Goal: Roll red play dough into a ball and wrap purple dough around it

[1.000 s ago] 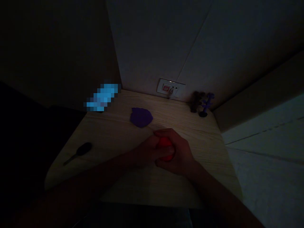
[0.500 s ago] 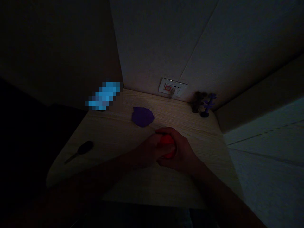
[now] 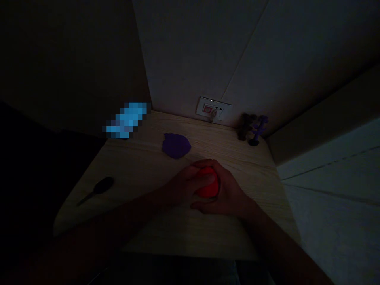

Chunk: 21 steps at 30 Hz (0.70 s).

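Observation:
Both my hands are around a bright red rounded lump (image 3: 204,190) over the middle of the wooden tabletop; what it is made of I cannot tell. My left hand (image 3: 184,185) grips it from the left, its thumb laid across the top. From the right, my right hand (image 3: 230,192) curls around it, with fingers behind and the thumb in front, slightly off the lump. Beyond the hands lies a flat purple piece (image 3: 176,146) with an uneven edge. The undersides of the fingers are hidden, and the light is very dim.
A dark hairbrush-like thing (image 3: 103,185) lies on the tabletop (image 3: 133,166) at the left. A pixelated blue-lit object (image 3: 127,120) sits at the back left. A wall socket (image 3: 213,109) with a plug is behind. Brown (image 3: 246,126) and purple (image 3: 259,128) knobbed objects stand at the back right.
My left thumb has moved onto the top of the red lump, and more of the lump shows. My right thumb has come slightly away from it. The view has shifted a little.

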### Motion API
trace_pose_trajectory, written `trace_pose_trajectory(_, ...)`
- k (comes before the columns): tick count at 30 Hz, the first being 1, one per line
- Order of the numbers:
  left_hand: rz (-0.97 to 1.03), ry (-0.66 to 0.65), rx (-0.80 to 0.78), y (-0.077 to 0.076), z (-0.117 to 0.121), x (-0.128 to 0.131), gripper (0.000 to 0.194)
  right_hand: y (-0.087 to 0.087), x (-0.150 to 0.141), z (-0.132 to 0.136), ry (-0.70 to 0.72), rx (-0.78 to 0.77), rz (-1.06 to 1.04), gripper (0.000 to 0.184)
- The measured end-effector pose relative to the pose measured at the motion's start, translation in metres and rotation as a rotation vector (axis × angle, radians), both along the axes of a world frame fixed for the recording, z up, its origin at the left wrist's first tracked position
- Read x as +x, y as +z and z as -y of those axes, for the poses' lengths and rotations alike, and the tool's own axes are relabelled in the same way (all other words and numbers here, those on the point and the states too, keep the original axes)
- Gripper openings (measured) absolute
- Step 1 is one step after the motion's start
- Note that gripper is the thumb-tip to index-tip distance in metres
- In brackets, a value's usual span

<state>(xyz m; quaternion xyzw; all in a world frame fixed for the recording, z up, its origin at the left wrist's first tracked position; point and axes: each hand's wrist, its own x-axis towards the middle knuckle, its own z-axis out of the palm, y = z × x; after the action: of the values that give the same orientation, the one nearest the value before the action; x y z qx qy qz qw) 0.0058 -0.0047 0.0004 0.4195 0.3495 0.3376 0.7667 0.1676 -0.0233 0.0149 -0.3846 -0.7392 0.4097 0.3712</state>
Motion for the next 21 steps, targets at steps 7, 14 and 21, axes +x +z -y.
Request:
trace_pose_trajectory(7, -0.069, -0.089, 0.177, 0.0027, -0.0011, -0.0033, 0.025, -0.0036, -0.0001, -0.001, -0.042, 0.001, 0.048, 0.07)
trace_pose_trajectory(14, -0.207, -0.033, 0.34, 0.0064, 0.0012, -0.0061, 0.019, -0.0046, -0.0062, 0.0007, -0.097, 0.024, 0.115, 0.076)
trace_pose_trajectory(21, -0.071, -0.037, 0.22, -0.0004, -0.0013, -0.0029, 0.021, -0.0089, -0.0045, -0.0021, -0.093, 0.101, 0.14, 0.074)
